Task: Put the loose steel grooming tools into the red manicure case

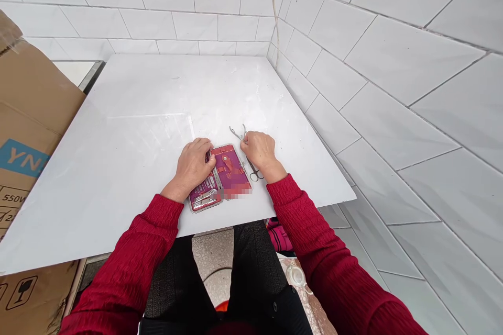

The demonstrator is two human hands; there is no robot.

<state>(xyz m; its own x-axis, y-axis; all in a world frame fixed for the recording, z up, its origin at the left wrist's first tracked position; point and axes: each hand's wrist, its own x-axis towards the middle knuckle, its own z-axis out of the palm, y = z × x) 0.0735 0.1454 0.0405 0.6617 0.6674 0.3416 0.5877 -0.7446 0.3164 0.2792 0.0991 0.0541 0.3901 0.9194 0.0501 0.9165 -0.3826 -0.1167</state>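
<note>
An open manicure case (232, 170) with a purple-red lining and strap lies on the white table near its front edge. Its left half holds several small silver tools, with nail clippers (206, 199) at the bottom. My left hand (194, 163) lies over the upper part of that half, thumb inward, gripping the case and hiding some tools. Just right of the case, my right hand (260, 151) is closed on metal nippers (238, 134); their spread handles point away from me and the jaws are hidden. Below that hand, small scissors (255, 172) lie on the table, partly covered.
The white table (145, 89) meets tiled walls at the back and right. Cardboard boxes (31, 94) stand at the left edge. A cable (275, 10) hangs in the corner. Beneath the table's right front are a pink item (280, 235) and a glass-like object (295, 275).
</note>
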